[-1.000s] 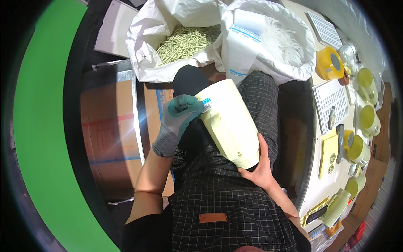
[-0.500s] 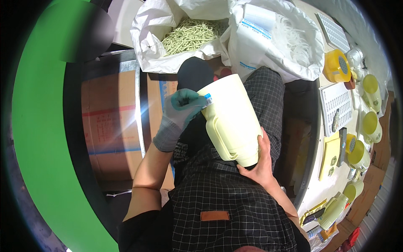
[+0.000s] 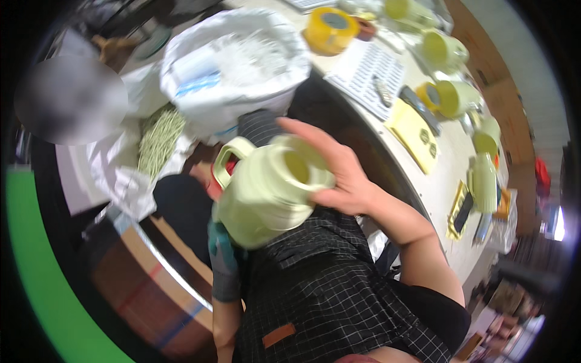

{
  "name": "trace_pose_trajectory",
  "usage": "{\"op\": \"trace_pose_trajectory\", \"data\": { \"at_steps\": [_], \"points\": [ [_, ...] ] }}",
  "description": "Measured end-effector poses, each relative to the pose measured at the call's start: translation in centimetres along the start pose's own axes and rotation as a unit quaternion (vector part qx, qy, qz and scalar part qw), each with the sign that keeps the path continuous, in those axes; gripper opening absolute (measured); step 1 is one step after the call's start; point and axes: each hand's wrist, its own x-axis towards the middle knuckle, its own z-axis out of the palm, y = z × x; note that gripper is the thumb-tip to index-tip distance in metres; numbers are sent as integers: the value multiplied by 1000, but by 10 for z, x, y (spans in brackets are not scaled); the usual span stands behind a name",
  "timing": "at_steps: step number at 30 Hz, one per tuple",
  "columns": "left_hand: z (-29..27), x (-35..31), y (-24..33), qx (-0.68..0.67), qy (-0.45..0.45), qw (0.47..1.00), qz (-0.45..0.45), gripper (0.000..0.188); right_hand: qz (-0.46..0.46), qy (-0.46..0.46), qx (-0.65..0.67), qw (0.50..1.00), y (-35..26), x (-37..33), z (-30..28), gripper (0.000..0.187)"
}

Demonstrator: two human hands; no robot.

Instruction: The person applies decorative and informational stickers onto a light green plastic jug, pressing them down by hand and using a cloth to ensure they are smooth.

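A pale counter (image 3: 436, 196) curves down the right side. On the left, a green surface (image 3: 36, 284) fills the rim, with a brown cardboard box (image 3: 142, 284) between it and the person. Ahead stand two white sacks: one (image 3: 224, 115) holds whitish, see-through pieces, the other (image 3: 130, 190) pale green sticks (image 3: 160, 142). The light yellow-green jug (image 3: 260, 193), slightly blurred, is tilted above the person's lap, its round mouth toward the viewer and its handle (image 3: 230, 160) at the upper left. The bare right hand (image 3: 348, 175) holds the jug around its neck, thumb on the near side. The gloved left hand (image 3: 221, 245) is at the jug's lower left; its fingers are partly hidden, so I cannot tell how firmly it grips. On the counter lie printed sheets (image 3: 360, 69), a yellow packet (image 3: 411, 136) and a roll of yellow tape (image 3: 324, 39).
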Motion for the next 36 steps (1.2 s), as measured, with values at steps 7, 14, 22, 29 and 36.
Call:
{"op": "trace_pose_trajectory", "data": {
  "at_steps": [7, 14, 22, 29, 36],
  "points": [
    [-10, -36, 19, 518, 95, 817, 234, 34, 196, -36, -97, 975, 53, 48, 93, 57],
    [66, 21, 27, 650, 5, 640, 409, 62, 128, 86, -81, 985, 73, 51, 65, 41],
    [137, 68, 77, 524, -181, 687, 470, 58, 198, 278, -566, 750, 181, -44, -169, 24],
    [283, 193, 40, 669, -267, 487, 494, 70, 233, 253, -571, 745, 205, -36, -183, 19],
    [302, 225, 12, 697, -283, 455, 476, 73, 334, 248, -456, 787, 177, -4, -134, 23]
  ]
}}
